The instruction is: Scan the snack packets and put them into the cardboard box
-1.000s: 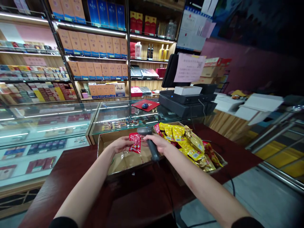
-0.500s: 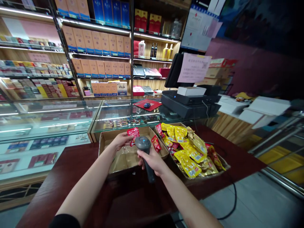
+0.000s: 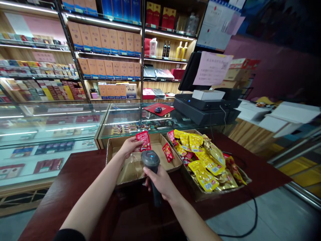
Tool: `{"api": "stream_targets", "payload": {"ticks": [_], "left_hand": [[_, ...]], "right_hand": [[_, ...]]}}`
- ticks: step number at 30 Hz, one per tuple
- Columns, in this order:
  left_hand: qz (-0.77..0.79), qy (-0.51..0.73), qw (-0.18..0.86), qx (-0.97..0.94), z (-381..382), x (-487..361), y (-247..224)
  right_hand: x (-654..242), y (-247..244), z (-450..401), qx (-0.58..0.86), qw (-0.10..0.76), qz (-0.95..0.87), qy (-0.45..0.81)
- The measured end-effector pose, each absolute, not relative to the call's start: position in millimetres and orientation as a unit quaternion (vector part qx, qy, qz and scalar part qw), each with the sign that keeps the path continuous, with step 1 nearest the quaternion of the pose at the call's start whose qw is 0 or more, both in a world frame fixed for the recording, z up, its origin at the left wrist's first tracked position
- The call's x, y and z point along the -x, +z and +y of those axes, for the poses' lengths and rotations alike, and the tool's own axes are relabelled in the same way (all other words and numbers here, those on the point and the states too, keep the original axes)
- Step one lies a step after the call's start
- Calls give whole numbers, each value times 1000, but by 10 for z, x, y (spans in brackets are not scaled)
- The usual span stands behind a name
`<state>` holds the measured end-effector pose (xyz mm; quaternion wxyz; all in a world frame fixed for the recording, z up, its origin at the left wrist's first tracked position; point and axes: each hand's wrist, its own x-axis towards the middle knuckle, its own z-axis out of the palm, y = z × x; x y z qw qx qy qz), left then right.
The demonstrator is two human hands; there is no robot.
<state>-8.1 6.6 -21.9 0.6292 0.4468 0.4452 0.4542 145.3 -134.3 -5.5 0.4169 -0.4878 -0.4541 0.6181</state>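
Between the fingers of my left hand (image 3: pixel 130 146) is a red snack packet (image 3: pixel 143 140), raised above a shallow cardboard box (image 3: pixel 160 139). My right hand (image 3: pixel 160 182) is wrapped round the handle of a dark grey barcode scanner (image 3: pixel 150 159); a small blue light glows on its top. The scanner's head is just below the packet, apart from it. One more red packet (image 3: pixel 167 152) lies at the right inside the cardboard box. Beside it stands a second carton (image 3: pixel 198 194), heaped with yellow, gold and red snack packets (image 3: pixel 203 174).
Both boxes rest on a dark red wooden table (image 3: pixel 82 170). Behind it is a glass display counter (image 3: pixel 120 115) with a mouse (image 3: pixel 158 109) on a red mat and a monitor (image 3: pixel 189 72). A black cable (image 3: pixel 255 214) hangs at the right.
The red packet in my left hand has come up slightly and its face is turned more to view. The scanner has dropped slightly lower, apart from the packet. The whole view has shifted a little.
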Motion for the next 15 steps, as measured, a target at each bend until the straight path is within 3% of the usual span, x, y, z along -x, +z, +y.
{"api": "stream_targets", "payload": {"ticks": [15], "left_hand": [[442, 483, 597, -464, 40, 72, -191]], "right_hand": [[-1470, -25, -1381, 498, 406, -471, 604]]}}
